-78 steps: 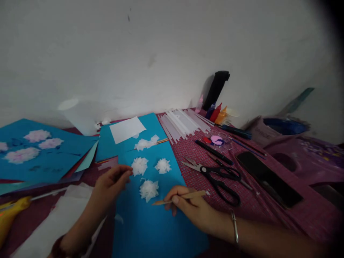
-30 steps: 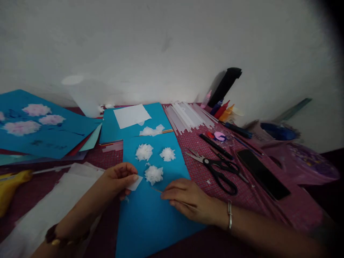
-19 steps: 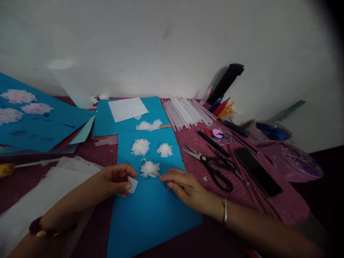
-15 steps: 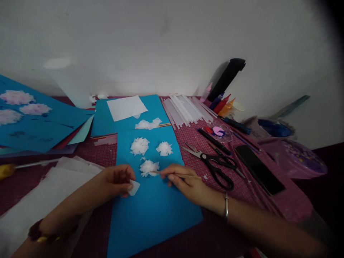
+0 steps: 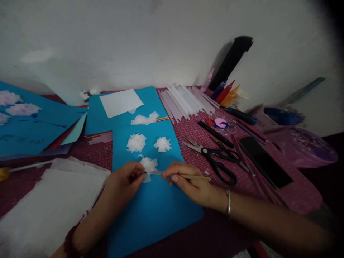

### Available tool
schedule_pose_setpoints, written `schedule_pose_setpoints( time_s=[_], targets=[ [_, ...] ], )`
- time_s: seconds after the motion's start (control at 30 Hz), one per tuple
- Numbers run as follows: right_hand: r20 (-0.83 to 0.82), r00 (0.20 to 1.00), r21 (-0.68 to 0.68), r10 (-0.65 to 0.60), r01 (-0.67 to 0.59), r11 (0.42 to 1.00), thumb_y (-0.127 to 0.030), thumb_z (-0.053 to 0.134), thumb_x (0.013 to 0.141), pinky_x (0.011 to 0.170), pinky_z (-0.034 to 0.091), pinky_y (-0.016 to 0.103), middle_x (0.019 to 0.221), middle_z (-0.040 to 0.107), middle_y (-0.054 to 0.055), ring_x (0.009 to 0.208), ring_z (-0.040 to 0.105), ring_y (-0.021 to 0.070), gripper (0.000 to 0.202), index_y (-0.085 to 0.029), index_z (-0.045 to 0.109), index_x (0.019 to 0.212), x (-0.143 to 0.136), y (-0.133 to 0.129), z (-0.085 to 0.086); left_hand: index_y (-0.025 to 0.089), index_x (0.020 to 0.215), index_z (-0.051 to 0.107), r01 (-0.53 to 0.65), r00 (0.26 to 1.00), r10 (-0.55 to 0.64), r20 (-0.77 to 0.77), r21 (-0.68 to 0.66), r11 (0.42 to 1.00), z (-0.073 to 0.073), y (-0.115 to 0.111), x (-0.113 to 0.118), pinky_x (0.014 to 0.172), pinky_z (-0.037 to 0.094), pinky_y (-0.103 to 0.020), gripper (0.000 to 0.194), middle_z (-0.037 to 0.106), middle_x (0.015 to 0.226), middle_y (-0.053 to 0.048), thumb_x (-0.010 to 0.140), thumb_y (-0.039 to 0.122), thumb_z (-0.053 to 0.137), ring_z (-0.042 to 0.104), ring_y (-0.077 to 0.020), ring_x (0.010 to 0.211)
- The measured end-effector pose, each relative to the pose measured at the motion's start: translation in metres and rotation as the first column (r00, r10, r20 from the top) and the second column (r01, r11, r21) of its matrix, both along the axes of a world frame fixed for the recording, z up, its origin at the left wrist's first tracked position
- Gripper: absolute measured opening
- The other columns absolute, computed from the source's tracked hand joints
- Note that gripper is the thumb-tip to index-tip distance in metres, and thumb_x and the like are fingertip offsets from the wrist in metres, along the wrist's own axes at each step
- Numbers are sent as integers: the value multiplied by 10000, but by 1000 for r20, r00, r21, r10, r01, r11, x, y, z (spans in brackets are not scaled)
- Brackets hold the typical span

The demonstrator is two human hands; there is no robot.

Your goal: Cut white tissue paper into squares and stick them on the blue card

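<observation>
A blue sheet (image 5: 158,215) lies in front of me with three white tissue-paper puffs on it: one at left (image 5: 136,143), one at right (image 5: 162,144), one lower (image 5: 148,164). My left hand (image 5: 129,179) pinches a small white paper piece (image 5: 147,178) just below the lower puff. A thin wooden stick (image 5: 193,177) is held in my right hand (image 5: 185,179), its tip at the paper piece, close to my left fingertips. Whether the tip touches the paper is hard to tell.
White sheets (image 5: 53,200) lie at left, near a blue card with pinkish puffs (image 5: 32,125). Black-handled scissors (image 5: 215,157), a marker (image 5: 216,134) and a phone (image 5: 264,161) are at right. Paper strips (image 5: 185,102) and paint bottles (image 5: 225,92) stand or lie farther back.
My left hand has moved right with the paper piece, up to the stick's tip below the lower puff. My right hand still holds the stick. The view has shifted slightly.
</observation>
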State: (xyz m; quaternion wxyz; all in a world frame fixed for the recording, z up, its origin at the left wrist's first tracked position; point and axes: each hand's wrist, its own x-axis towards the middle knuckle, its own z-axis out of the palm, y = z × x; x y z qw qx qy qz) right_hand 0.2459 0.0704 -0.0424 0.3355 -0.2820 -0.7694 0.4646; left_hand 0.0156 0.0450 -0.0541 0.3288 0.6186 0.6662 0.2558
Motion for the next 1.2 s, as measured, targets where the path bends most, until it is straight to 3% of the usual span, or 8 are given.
schedule_pose_setpoints(
  time_s=[0.13,0.27,0.43,0.53,0.67,0.83,0.97,1.2],
  targets=[
    [28,997,137,77,-80,987,-176,405,954,751,499,268,911,654,50,825,602,124,231,-170,614,1052,-1,-2,-2,224,785,598,-56,995,59,82,-33,998,3,3,4,630,499,-301,142,646,689,10,720,351,609,642,-191,676],
    [33,993,159,114,-118,980,-169,413,948,734,507,268,936,651,54,820,601,124,234,-184,601,1087,-3,-2,-4,226,786,589,-50,982,61,181,-64,997,2,4,0,647,489,-292,135,631,697,17,732,346,619,625,-179,690],
    [22,999,56,28,-29,998,-184,414,956,731,502,263,915,648,48,810,601,118,225,-171,625,1032,-1,-2,-3,232,773,602,255,926,-176,333,-210,944,13,0,-19,589,455,-248,60,608,698,31,761,290,605,589,-149,658],
    [10,1000,-36,-27,27,999,-195,418,962,678,503,233,892,647,35,740,594,98,221,-171,636,990,-1,-2,-1,234,762,606,316,916,-253,310,-173,933,20,-2,-23,604,449,-244,53,611,714,30,791,266,574,589,-143,673],
    [5,1000,8,26,-26,1000,-182,425,954,698,501,235,883,655,33,750,597,99,219,-167,642,983,-2,-2,0,234,790,623,299,936,-279,213,-67,952,20,-2,-19,671,459,-275,81,626,768,13,808,258,548,607,-159,734],
    [84,994,94,75,-83,992,-194,432,951,780,498,281,932,659,43,857,608,128,220,-181,630,1046,-4,-2,-4,243,857,624,265,950,-251,184,-58,962,13,0,-19,670,475,-289,102,631,794,5,821,278,535,618,-168,739],
    [76,997,35,-20,18,999,-198,435,953,750,503,270,914,652,41,813,602,122,217,-173,642,1013,-5,-1,-4,242,877,630,245,954,-238,182,-15,969,13,1,-21,666,493,-287,113,634,786,2,799,286,560,625,-171,727],
    [18,997,-144,-77,79,986,-233,436,951,631,512,242,887,649,37,674,589,95,225,-167,645,1000,-7,1,-5,256,918,640,168,979,-171,115,37,985,3,1,-12,653,503,-280,146,653,774,9,788,295,586,640,-169,719]
  ],
)
